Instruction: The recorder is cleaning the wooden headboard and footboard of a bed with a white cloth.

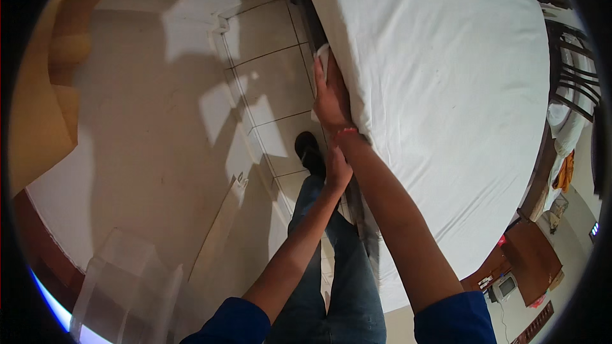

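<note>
A mattress covered by a white fitted-looking sheet (440,105) fills the right half of the view, resting on a dark bed frame (306,14). My right hand (333,102), with a red bracelet at its wrist, is at the mattress's side edge. A fold of white cloth (323,53) shows between its thumb and fingers, and some fingertips are hidden against the mattress. Just nearer to me, my left hand (339,169) is by the same edge, under my right wrist. Its fingers are mostly hidden there.
A narrow strip of tiled floor (272,76) runs between bed and wall (143,105). My foot in a dark sandal (307,148) stands on it. A yellow curtain (48,105) hangs at left, above a translucent plastic thing (126,286). Beyond the bed are a dark slatted frame (576,76) and a small television (505,287).
</note>
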The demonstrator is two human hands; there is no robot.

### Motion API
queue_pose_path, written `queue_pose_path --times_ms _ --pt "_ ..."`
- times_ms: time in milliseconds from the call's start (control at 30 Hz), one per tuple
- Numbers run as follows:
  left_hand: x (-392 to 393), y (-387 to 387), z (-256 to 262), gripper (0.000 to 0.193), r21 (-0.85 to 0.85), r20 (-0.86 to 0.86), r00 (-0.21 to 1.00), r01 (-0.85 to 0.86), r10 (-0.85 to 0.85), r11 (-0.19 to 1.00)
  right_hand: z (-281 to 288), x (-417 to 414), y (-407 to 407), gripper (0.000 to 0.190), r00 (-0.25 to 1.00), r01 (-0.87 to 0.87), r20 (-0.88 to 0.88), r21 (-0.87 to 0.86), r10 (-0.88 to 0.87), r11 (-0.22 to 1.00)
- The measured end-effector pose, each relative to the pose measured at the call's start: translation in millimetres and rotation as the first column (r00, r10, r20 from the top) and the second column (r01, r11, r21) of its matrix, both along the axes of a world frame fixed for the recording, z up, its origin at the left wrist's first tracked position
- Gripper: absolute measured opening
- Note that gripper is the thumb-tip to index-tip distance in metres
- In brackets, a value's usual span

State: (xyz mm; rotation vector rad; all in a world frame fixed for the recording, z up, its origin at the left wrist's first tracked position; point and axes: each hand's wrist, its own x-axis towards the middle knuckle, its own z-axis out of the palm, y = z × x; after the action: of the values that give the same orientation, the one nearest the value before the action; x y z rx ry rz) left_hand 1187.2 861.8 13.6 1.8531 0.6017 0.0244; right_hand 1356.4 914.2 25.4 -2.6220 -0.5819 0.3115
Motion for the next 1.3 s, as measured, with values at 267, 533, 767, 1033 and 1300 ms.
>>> queue_pose_path --times_ms 267,533,767,1033,1300 --pt "-15.0 -7.1 0.4 0.062 -0.156 -0.166 0.984 0.031 -0.057 0.987 2.2 -14.6 -11.4 0.064 0.964 -0.204 0.143 -0.133 0.222 0.970" --pt "102.2 65.7 14.2 0.072 -0.162 0.124 0.981 -0.129 0.150 0.978 12.9 88.1 72.0 0.066 0.840 -0.173 0.357 -0.536 0.408 0.826" --pt "181.2 128.0 -0.9 0.073 -0.157 0.040 0.990 -0.129 0.136 0.979 -9.8 164.4 119.5 0.068 0.930 -0.180 0.344 0.112 0.132 0.977" --pt "129.8 77.0 17.3 0.071 -0.273 0.002 0.965 -0.251 0.261 0.929 -18.8 113.5 88.9 0.064 0.977 -0.086 0.214 0.300 0.020 0.950" --pt "12.8 13.2 2.0 0.039 -0.275 0.039 0.983 -0.160 0.177 0.948 23.5 -0.9 30.1 0.078 0.973 -0.142 0.137 -0.283 0.186 0.949"
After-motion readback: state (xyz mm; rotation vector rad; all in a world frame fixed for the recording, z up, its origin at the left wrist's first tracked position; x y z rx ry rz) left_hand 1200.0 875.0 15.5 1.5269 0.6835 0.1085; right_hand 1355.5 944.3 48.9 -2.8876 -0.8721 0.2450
